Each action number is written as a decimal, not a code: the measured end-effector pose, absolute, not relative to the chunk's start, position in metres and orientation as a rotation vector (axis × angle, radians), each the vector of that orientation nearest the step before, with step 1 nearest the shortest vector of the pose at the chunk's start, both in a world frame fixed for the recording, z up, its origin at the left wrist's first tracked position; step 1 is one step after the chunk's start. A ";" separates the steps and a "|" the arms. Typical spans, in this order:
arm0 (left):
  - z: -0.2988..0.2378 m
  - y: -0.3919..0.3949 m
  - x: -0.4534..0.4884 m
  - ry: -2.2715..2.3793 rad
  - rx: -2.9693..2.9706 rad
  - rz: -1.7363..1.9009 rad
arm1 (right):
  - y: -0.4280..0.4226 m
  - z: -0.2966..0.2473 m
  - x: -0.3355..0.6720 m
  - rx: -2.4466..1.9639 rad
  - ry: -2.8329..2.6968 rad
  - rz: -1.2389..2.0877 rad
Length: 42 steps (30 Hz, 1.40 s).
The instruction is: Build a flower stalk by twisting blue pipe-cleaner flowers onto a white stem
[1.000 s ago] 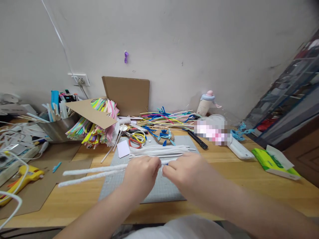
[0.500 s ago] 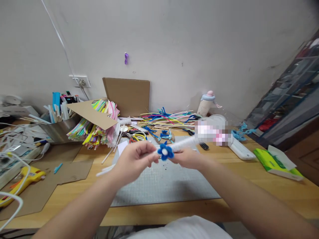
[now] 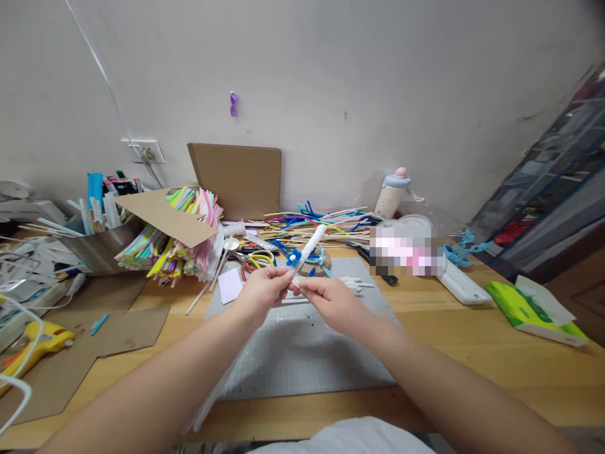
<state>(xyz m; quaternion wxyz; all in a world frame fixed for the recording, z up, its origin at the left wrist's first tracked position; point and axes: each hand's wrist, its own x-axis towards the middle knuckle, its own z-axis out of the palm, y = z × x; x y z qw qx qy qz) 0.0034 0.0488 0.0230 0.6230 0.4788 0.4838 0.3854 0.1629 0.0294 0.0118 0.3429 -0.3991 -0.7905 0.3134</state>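
My left hand (image 3: pixel 263 291) and my right hand (image 3: pixel 327 301) meet above a grey cutting mat (image 3: pixel 302 343), both pinched on a bundle of white pipe cleaners (image 3: pixel 309 246). The bundle points up and away from me. A small blue pipe-cleaner flower (image 3: pixel 293 256) sits on it just above my fingers. More white pipe cleaners (image 3: pixel 352 285) lie on the mat behind my right hand.
Behind the mat lie loose coloured pipe cleaners (image 3: pixel 321 226), scissors (image 3: pixel 255 258) and a cardboard box (image 3: pixel 182 217) spilling coloured strips. A yellow glue gun (image 3: pixel 35 340) lies left on cardboard. A pastel bottle (image 3: pixel 392 192), a white case (image 3: pixel 462 285) and a green tissue pack (image 3: pixel 529 309) stand right.
The white bundle went from lying level across the mat to raised and pointing away. The blue flower, hidden a second ago, faced me and now sits turned above my fingers.
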 end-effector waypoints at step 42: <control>-0.037 0.064 -0.029 1.377 1.085 0.929 | 0.129 -0.030 0.191 -1.223 -2.724 -0.222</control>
